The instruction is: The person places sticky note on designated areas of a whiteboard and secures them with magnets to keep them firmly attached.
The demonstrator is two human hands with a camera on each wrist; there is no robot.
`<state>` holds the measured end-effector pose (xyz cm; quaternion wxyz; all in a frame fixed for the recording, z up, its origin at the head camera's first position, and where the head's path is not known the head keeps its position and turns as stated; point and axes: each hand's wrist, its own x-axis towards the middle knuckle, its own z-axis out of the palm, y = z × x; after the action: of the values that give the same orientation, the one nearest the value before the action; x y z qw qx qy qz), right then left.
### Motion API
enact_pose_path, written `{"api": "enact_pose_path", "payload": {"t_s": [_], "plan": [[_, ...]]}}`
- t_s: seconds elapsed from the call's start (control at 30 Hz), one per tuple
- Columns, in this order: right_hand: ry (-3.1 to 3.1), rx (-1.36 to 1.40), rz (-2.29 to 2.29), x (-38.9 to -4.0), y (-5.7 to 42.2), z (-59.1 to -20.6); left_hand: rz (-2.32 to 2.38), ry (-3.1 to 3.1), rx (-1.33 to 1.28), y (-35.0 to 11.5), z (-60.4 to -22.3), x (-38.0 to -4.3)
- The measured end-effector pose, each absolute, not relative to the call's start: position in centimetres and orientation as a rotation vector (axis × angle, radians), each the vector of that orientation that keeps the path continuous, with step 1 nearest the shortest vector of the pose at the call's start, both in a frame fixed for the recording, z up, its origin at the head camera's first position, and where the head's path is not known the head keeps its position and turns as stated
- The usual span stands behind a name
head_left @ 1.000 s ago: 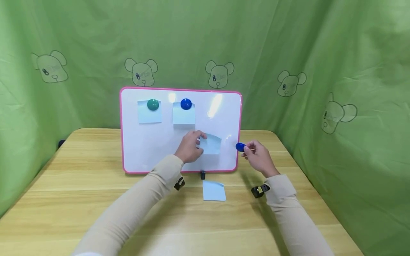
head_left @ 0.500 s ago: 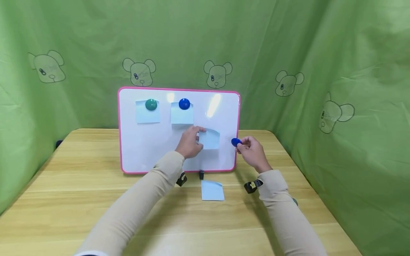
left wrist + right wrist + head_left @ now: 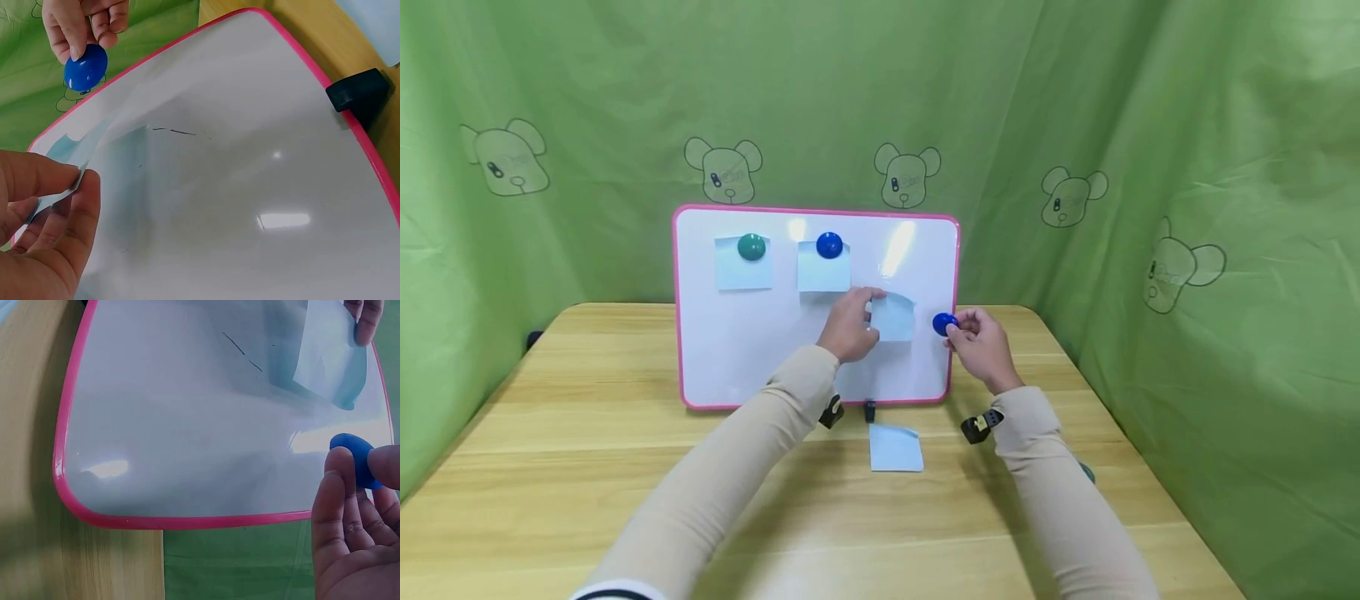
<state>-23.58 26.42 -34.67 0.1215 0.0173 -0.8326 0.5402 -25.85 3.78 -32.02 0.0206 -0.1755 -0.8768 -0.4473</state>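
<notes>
My left hand (image 3: 850, 327) pinches a light-blue sticky note (image 3: 893, 318) by its left edge, in front of the right half of a pink-framed whiteboard (image 3: 760, 358). In the right wrist view the note (image 3: 328, 356) stands off the board, its lower corner curled. At the board's right edge my right hand (image 3: 987, 346) pinches a round blue magnet (image 3: 945, 324) between thumb and fingers. On the upper board hang two more notes, one under a green magnet (image 3: 752, 247), the other under a blue magnet (image 3: 829, 245).
Another light-blue note (image 3: 896, 450) lies on the wooden table (image 3: 820, 533) in front of the board. A black clip (image 3: 870, 412) sits at the board's bottom edge. Something green (image 3: 1087, 472) shows partly behind the right sleeve. Green curtains surround the table.
My left hand has raised the sticky note a little along the board. The right hand has brought the blue magnet up and left, closer to the note.
</notes>
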Motion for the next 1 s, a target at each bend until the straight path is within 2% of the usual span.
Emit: {"api": "enact_pose_path", "payload": {"t_s": [1.0], "plan": [[-2.32,0.139,1.555,-26.6,21.8,-33.0,-1.234,-2.703,-0.582,5.1,-31.1,-27.2]]}}
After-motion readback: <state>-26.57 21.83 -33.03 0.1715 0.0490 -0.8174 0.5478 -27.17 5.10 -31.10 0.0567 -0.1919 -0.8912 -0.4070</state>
